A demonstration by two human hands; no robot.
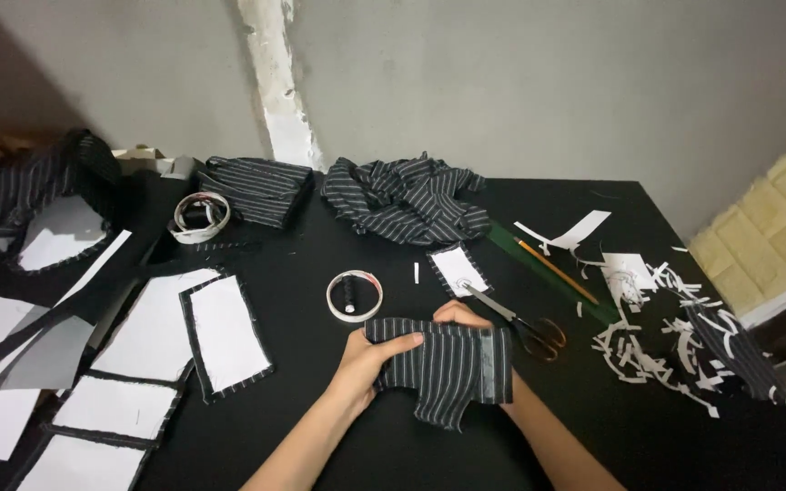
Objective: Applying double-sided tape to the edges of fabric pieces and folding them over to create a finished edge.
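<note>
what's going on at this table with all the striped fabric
A person holds a piece of dark pinstriped fabric over a black table. The left hand grips its left edge with the thumb on top; the right hand is mostly hidden behind it. Scissors and a pencil lie just beyond, a tape roll sits close by, paper-backed fabric pieces lie to the left, and paper scraps pile up on the right.

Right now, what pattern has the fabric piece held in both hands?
The fabric piece is black with thin white stripes, seen best in the head view.
</note>
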